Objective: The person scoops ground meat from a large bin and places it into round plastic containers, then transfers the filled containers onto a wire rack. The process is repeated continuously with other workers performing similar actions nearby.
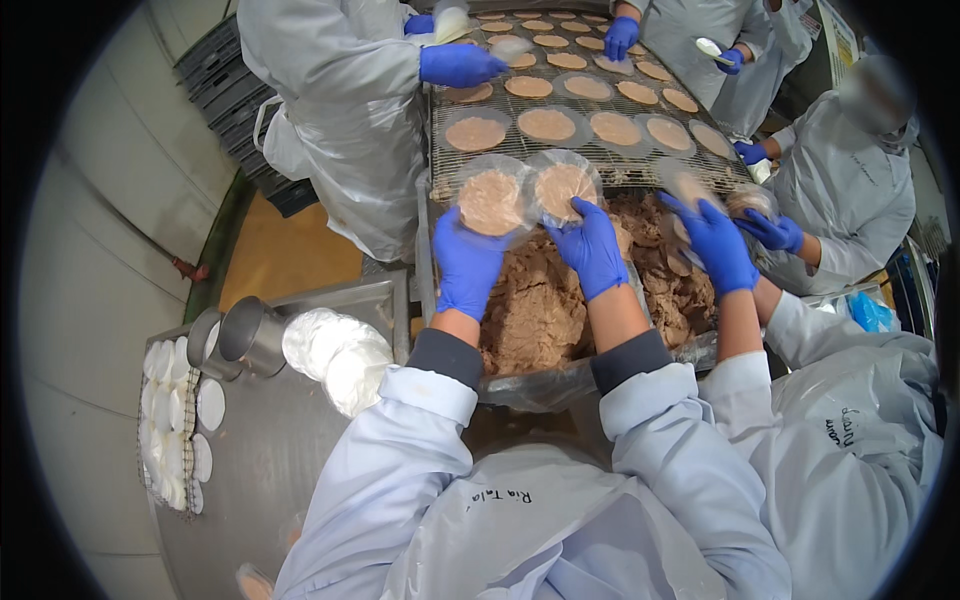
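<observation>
In a blue glove, my left hand (471, 259) holds a round patty (491, 202) of ground meat on a clear plastic disc. My gloved right hand (592, 244) grips a second patty (562, 189), also with clear film, its thumb pressed on the near side. The two patties are side by side, their films meeting or overlapping. Below my hands sits a bin of ground meat mixture (532, 307), its edge draped in a plastic liner (540, 382). Just beyond the patties begins a wire mesh conveyor (517, 161) carrying rows of flat patties (551, 125).
A steel table (277, 450) at left bears metal cylinders (251, 335), plastic discs (337, 356) and a wire rack of white discs (166, 424). A co-worker's gloved hand (716, 240) works close on my right. Other co-workers line both conveyor sides. Crates (232, 105) are stacked far left.
</observation>
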{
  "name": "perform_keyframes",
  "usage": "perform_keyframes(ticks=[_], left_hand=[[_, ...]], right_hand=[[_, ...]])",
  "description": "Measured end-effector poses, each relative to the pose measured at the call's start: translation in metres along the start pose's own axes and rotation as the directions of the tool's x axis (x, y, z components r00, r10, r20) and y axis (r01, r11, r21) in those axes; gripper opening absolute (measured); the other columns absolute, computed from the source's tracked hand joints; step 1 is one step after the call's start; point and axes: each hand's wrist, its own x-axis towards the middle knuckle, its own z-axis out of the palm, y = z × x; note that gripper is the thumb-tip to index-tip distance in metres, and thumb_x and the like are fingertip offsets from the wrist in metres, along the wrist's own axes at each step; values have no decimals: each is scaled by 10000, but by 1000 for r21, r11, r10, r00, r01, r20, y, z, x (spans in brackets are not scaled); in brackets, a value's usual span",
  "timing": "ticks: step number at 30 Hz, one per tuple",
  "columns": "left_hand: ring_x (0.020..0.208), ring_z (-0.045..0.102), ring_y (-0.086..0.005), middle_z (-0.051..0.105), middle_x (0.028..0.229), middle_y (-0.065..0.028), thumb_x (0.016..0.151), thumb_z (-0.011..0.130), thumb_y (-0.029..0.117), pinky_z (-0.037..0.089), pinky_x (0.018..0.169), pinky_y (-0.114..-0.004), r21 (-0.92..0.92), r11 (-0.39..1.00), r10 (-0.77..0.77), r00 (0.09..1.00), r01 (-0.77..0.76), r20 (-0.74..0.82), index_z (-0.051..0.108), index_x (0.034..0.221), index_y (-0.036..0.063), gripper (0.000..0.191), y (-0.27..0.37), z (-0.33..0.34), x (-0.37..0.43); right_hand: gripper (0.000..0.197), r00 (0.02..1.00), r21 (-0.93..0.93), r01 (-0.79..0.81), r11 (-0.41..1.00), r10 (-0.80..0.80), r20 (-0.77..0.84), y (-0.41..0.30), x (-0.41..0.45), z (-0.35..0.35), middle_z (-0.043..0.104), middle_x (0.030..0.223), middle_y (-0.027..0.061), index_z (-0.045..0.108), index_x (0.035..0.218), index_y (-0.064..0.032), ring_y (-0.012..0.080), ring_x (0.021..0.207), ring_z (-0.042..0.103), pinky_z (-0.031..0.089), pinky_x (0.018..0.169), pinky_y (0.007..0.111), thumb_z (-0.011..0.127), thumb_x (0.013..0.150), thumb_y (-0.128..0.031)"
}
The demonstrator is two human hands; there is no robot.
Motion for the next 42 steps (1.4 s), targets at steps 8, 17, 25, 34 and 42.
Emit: perform_keyframes(ticks=[8, 17, 25, 34, 42], left_hand=[[1128, 444, -283, 441, 1227, -139, 893, 427, 242, 375, 938, -464, 226, 966, -68, 967, 125, -246, 345, 1244, 7, 430, 6, 5, -26], [1047, 511, -274, 482, 1181, -135, 861, 462, 410, 431, 893, -384, 581, 807, 36, 973, 106, -228, 369, 1238, 62, 522, 13, -47, -18], [1073, 484, -291, 455, 1186, -166, 858, 492, 346, 445, 855, -443, 331, 943, 15, 993, 24, -115, 378, 1220, 28, 494, 9, 3, 22], [1032, 505, -222, 452, 1200, -115, 858, 511, 217, 451, 846, -369, 188, 981, -8, 986, 40, -168, 454, 1173, 37, 367, 16, -15, -34], [963, 545, -177, 548, 1086, -95, 802, 583, 179, 437, 846, -283, 838, 481, 250, 876, 257, -412, 459, 1168, -24, 437, 165, -38, -174]], right_hand=[[476, 909, -27, 257, 966, -232, 346, -20, -77, 60, 508, 1136, 138, 404, 1190, 9, 242, 1022, 513, 423, 889, 375, 591, 787, -160], [567, 824, -747, 531, 401, -451, 344, 34, -46, 38, 511, 1118, 139, 440, 1176, 42, 174, 994, 505, 407, 843, 269, 677, 715, -188], [695, 676, -461, 293, -837, -160, 719, -2, -1, 32, 285, 1349, 189, 310, 1300, -72, 337, 1252, 266, 239, 1012, 445, 614, 678, -124], [334, 578, -613, 707, -353, -211, 788, 32, -30, 38, 585, 1020, 175, 514, 1154, -67, 280, 980, 554, 426, 831, 347, 485, 837, -169], [391, 786, -869, 434, 237, 372, 494, 79, -74, 43, 472, 1225, 125, 479, 1181, -56, 264, 1096, 480, 384, 909, 354, 526, 826, -212]])
